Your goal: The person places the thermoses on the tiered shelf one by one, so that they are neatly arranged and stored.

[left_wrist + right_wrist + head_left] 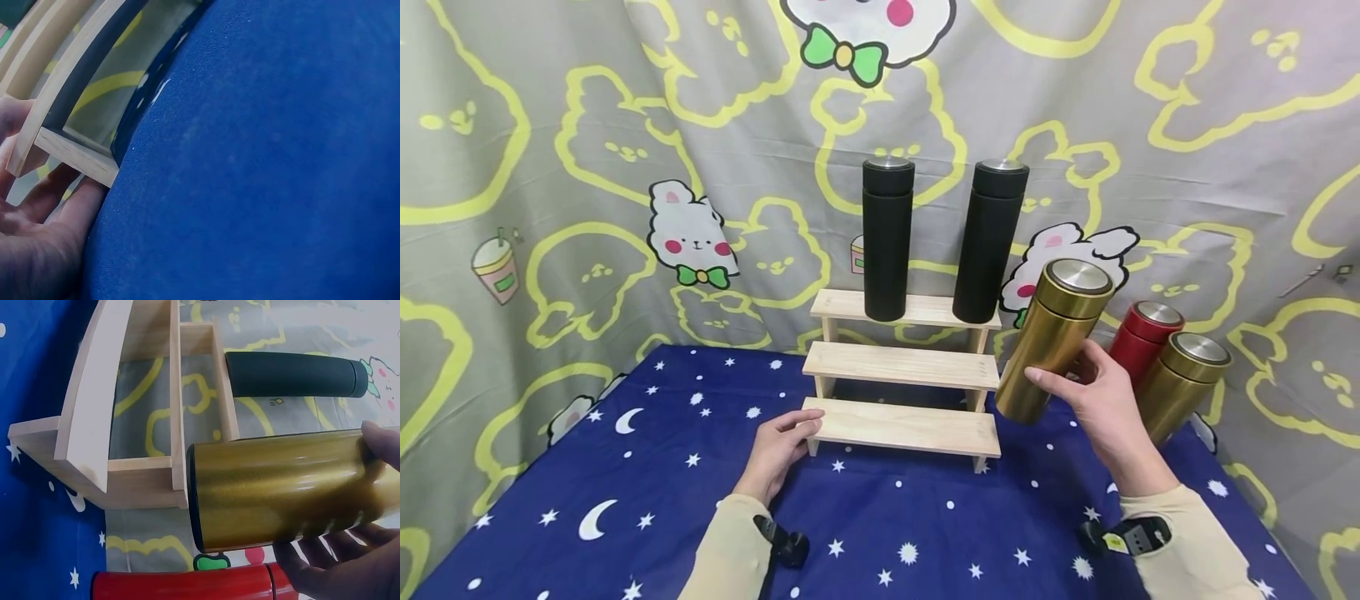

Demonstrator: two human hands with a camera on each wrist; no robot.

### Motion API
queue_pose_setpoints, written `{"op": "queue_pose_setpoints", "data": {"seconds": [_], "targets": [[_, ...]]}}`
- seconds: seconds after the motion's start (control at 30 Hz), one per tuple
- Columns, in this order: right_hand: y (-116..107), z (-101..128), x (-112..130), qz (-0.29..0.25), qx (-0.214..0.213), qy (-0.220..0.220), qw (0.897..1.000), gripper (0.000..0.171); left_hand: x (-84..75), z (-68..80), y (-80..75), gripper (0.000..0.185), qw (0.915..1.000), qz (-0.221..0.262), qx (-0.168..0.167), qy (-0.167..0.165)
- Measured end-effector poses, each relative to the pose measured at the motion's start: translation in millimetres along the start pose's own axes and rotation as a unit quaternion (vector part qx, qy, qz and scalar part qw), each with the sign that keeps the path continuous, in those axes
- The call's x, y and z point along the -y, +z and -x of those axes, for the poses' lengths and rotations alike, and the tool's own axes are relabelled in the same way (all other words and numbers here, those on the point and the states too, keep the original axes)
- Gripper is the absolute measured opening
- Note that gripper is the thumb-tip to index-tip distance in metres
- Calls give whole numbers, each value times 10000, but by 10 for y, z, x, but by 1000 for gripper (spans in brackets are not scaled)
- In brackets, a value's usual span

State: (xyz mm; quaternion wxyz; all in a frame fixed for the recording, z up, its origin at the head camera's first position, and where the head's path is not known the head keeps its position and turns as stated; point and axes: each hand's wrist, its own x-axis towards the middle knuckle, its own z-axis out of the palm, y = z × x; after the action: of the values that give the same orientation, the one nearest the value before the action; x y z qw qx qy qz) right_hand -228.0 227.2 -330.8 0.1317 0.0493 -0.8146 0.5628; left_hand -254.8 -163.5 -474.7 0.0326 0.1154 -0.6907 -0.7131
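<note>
No readable text, label, brand or number on any flask, shelf or cloth.

Two black flasks (887,240) top the wooden rack; a red flask (1144,337) stands beside a second gold one (1183,383).

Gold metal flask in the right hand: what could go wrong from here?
1. The right hand holds the tilted gold metal flask in the air by its side; the glossy wall may slip.
2. Two tall black flasks stand on the wooden stepped rack's top step; a bump might topple them, though the left hand steadies the rack.
</note>
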Motion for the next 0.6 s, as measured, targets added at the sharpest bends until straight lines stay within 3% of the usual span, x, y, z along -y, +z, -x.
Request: {"op": "queue_pose_setpoints", "data": {"seconds": [0.6], "targets": [[245,-147,102,-544,489,-113,9973,66,0,-20,-26,29,9999,-143,67,-17]]}}
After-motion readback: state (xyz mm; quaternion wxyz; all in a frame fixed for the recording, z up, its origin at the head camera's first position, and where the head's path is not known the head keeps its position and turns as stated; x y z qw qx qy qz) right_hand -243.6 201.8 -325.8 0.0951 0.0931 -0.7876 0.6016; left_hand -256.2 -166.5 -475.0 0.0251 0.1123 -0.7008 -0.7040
